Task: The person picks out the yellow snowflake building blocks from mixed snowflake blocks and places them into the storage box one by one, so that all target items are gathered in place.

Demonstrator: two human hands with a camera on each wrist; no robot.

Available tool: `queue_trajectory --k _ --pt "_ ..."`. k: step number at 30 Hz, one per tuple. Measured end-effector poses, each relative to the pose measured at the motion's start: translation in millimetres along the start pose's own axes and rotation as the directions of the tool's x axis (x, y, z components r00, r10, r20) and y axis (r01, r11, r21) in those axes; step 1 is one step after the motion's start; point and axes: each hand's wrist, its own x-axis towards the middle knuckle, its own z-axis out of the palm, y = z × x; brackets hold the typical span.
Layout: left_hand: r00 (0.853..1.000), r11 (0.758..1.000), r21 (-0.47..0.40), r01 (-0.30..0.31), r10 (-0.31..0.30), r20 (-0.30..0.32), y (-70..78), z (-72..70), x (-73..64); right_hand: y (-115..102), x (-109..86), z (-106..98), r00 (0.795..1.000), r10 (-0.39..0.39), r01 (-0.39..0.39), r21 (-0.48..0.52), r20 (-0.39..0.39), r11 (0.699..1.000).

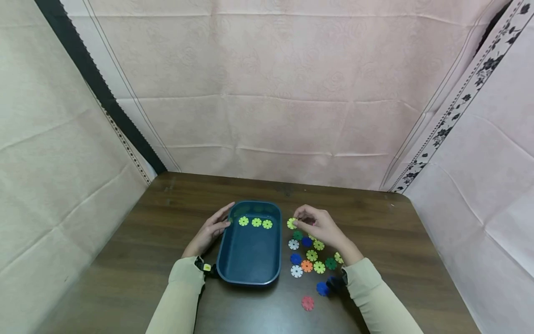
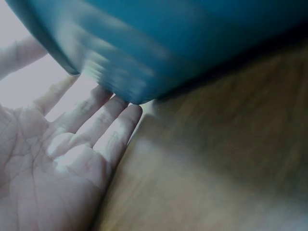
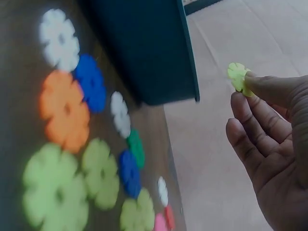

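Between thumb and fingertips, my right hand [image 1: 318, 226] pinches a yellow-green notched flower disc [image 3: 238, 78], raised off the table beside the tray's right side. My left hand [image 1: 212, 231] rests against the left wall of a blue tray [image 1: 249, 277]. Its fingers [image 2: 118, 127] lie fairly straight along the outside of that wall. Inside the tray, three yellow-green discs [image 1: 256, 222] form a row towards the far end. Loose discs in several colours lie to the right, among them an orange disc [image 1: 306, 266], a white disc [image 1: 296, 271] and a green disc [image 1: 331, 263].
A red disc [image 1: 308, 303] and a blue disc [image 1: 322, 288] lie nearer the front of the brown wooden table [image 1: 396, 260]. Pale cloth [image 1: 267, 116] hangs behind the table and at both sides.
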Motion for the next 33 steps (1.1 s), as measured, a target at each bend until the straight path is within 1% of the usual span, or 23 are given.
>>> queue_trajectory --k 4,8,10,13,17,20,25,30,33 --pt "1.0 1.0 -0.005 0.001 -0.001 0.004 -0.1 0.2 -0.2 -6.1 16.2 11.8 0.999 -0.022 0.021 0.016 0.035 1.0" --pt "1.0 1.0 -0.011 0.009 -0.009 0.006 -0.7 -0.5 -1.2 -10.7 32.6 30.4 0.995 -0.049 0.044 0.052 0.088 0.998" --pt "1.0 1.0 -0.012 0.014 -0.014 0.001 -0.9 -1.0 -1.9 -11.5 40.6 42.2 0.99 -0.056 0.047 0.073 0.133 0.996" --pt "1.0 1.0 -0.008 0.007 -0.006 0.006 -1.1 -1.7 -1.9 -11.6 52.0 59.5 0.977 -0.068 0.053 0.079 0.2 0.996" --pt "1.0 1.0 0.006 -0.001 0.001 0.018 -0.7 -2.7 -1.8 -14.8 66.8 75.8 0.964 -0.073 0.059 0.062 0.256 0.996" --pt "1.0 1.0 0.021 -0.01 0.01 0.028 -0.2 -3.1 -2.0 -17.6 76.9 83.7 0.951 -0.07 0.064 0.03 0.301 0.998" --pt "0.998 0.999 0.025 -0.041 0.04 0.054 0.0 -3.1 -2.2 -16.7 88.1 95.7 0.917 -0.059 0.078 -0.032 0.395 0.996" --pt "0.996 0.998 0.015 -0.064 0.063 0.065 -0.5 -3.9 -2.0 -16.1 95.4 105.0 0.9 -0.01 0.04 -0.06 0.436 0.997" --pt "0.996 0.998 0.011 -0.057 0.056 0.063 -1.6 -4.2 -1.7 -14.3 98.2 110.1 0.89 0.033 0.009 -0.091 0.454 0.996"
